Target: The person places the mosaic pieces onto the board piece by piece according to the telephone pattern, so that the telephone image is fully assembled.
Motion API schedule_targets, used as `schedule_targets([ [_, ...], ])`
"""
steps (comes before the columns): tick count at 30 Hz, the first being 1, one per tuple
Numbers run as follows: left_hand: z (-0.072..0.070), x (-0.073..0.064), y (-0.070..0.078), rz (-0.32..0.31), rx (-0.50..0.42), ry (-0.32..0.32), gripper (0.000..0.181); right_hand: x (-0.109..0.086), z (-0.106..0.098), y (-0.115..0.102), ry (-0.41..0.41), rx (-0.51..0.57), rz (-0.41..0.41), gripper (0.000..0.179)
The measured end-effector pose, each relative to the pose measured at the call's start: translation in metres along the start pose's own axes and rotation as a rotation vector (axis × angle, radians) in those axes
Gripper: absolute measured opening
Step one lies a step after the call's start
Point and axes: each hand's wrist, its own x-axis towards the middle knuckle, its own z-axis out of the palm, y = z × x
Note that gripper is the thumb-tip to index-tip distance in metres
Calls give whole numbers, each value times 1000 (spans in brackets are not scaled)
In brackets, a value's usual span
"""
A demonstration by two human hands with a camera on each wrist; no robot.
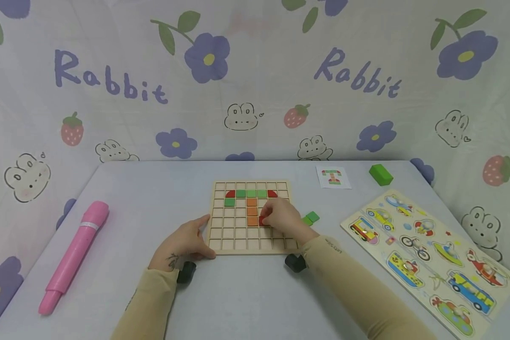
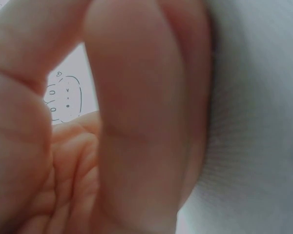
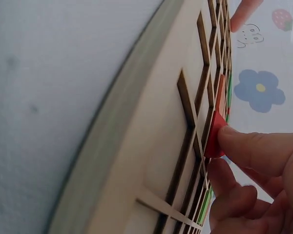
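A square wooden grid board lies in the middle of the table in the head view. My right hand pinches a red tile with a curved edge between thumb and fingers. It is right at a grid cell, just right of the lowest orange tile. Green tiles form a row between two red quarter-round tiles, with another green tile below at the left. My left hand rests at the board's left edge, thumb by the front left corner. Its fingers fill most of the left wrist view.
Loose green tiles lie right of the board, partly behind my right hand. Behind them are a pattern card and a green block. A vehicle puzzle board lies at the right, a pink cylindrical stick at the left.
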Motion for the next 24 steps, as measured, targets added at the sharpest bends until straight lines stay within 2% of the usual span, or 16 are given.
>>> schedule_targets([
  [8, 0, 0, 0, 6, 18, 7, 110, 1, 4, 0, -6, -53, 26, 7],
  [12, 0, 0, -1, 7, 11, 2, 110, -2, 1, 2, -7, 6, 33, 17],
  [18, 0, 1, -2, -6, -10, 5, 110, -19, -23, 13, 22, 147, 18, 32],
  [21, 0, 1, -2, -1, -3, 5, 110, -29, -35, 22, 41, 136, 31, 33],
  [24, 0, 1, -2, -1, -2, 6, 110, -39, -44, 34, 43, 74, 59, 31],
])
